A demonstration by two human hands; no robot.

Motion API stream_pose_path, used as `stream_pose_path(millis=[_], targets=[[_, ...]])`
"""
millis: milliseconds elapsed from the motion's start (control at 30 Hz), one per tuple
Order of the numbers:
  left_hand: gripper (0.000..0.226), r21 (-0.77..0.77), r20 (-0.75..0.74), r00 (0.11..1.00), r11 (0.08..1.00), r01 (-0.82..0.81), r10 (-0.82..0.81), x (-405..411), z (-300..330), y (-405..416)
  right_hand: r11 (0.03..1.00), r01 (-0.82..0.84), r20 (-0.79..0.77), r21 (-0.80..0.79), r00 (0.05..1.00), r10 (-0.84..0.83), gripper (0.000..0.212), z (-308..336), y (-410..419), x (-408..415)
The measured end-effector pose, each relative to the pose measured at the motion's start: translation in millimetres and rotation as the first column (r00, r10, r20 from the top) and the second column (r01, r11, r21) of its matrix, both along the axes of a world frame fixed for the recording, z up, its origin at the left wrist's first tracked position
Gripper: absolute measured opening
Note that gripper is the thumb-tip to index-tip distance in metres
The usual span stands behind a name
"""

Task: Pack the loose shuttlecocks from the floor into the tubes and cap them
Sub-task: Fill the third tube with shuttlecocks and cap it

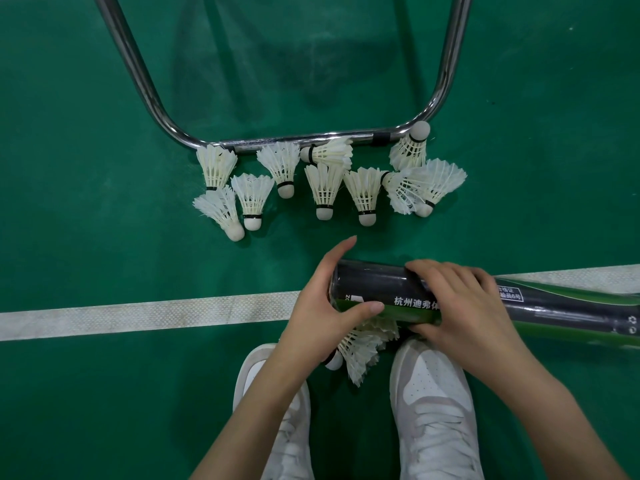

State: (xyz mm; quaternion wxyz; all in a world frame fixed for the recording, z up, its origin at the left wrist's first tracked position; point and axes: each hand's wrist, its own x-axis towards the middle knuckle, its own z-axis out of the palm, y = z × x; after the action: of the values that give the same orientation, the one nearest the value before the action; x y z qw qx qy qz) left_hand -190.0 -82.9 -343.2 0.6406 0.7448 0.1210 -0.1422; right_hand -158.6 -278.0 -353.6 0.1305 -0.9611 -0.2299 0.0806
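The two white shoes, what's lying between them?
Between the left shoe and right shoe, loose shuttlecocks lie on the green floor, head view.

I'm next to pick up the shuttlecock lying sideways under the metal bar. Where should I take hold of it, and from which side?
Probably by the cork, coming from the left. That shuttlecock lies on its side with its cork pointing left and free, while its feathers fan right against the bar and above another shuttlecock. The cork is firm; pinching the feathers risks bending them.
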Motion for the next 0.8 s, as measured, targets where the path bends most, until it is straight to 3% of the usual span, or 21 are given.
stream_pose_path(millis=[500,800], targets=[[0.072,-0.046,-0.010,1.000,0.999,0.025,-0.026,0.8,0.9,2.0,1.000,-0.008,-0.015,0.006,1.000,0.009,0.087,0.0,1.2,-1.8],[0.064,-0.094,-0.037,0.998,0.994,-0.051,0.048,3.1,2.0,15.4,1.000,-0.003,-0.014,0.005,1.000,0.003,0.088,-0.5,1.7,1.3]])
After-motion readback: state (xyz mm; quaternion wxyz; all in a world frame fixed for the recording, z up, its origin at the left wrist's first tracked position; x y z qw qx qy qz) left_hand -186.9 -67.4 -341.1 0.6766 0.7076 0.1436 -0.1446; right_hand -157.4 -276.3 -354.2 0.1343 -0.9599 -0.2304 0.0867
